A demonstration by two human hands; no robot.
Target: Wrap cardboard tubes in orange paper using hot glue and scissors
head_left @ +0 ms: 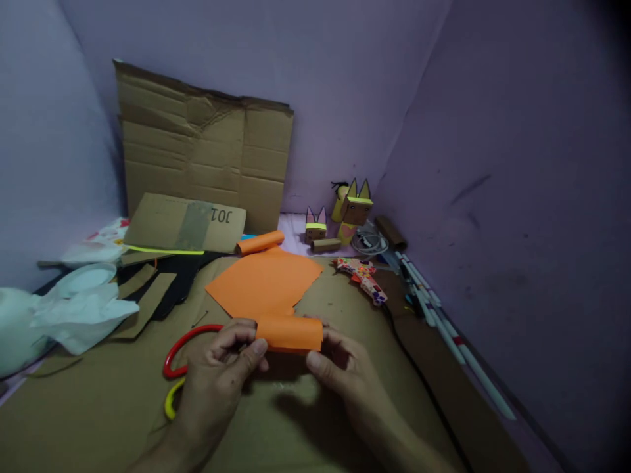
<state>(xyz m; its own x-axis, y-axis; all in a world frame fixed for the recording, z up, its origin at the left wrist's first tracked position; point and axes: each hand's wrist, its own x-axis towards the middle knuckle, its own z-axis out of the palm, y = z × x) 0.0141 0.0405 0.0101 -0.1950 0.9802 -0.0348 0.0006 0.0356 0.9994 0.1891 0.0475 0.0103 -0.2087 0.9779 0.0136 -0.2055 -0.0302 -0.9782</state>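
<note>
1. At lower centre, our left hand (pixel 224 368) pinches one end of an orange roll (pixel 290 334), its thumb in front. Our right hand (pixel 340 368) grips the opposite end, thumb at the lower edge and fingers behind.
2. The orange roll, a short tube of plain, matte paper, lies sideways between our hands above a cardboard base (pixel 266 437). A slightly uneven edge runs along its underside; we see no printing on its near face.
3. Beside our left hand, at lower left, show a red loop handle (pixel 170 361) and a yellow loop handle (pixel 169 401), both partly hidden.
4. Beyond, at the centre, lies an angular orange sheet (pixel 263 279); a second orange roll (pixel 260 242) rests at its far edge.
5. Right of centre, we find a brightly patterned glue gun (pixel 365 276), its dark cord (pixel 419 374) trailing to the lower right.
6. Left of centre, a cardboard piece (pixel 142 223) crossed by brown tape (pixel 194 225) bears dark, inverted characters, perhaps "JO1"; we cannot be sure.
7. Behind it, at upper left, a large creased cardboard sheet (pixel 207 151) leans against the wall (pixel 335 79).
</note>
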